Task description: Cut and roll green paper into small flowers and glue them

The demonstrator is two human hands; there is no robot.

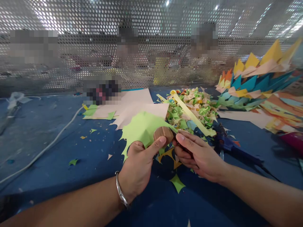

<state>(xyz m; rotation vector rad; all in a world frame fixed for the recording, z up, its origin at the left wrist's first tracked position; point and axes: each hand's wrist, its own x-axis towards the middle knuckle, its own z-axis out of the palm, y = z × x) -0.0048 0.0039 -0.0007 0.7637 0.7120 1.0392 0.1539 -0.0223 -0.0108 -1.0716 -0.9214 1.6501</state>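
Note:
My left hand [142,157], with a silver bracelet at its wrist, is closed on a sheet of light green paper [139,127] with scalloped cut edges. Its thumb presses a round brown disc [163,135] flat against the sheet. Close on the right, my right hand [199,154] is wrapped around dark scissors [183,146]; their blades sit at the disc's right edge, against the green paper. Fingers hide most of the scissors' handles. Beneath both hands lie orange-yellow paper offcuts [169,154] and a green star-shaped scrap [177,183].
Beyond my hands are pale pink sheets [134,97] and a heap of small cut paper pieces [199,107]. A blue glue gun [233,148] lies at right, below a layered paper construction [258,78]. A white cable [54,140] crosses the blue table. Perforated metal [161,72] stands behind.

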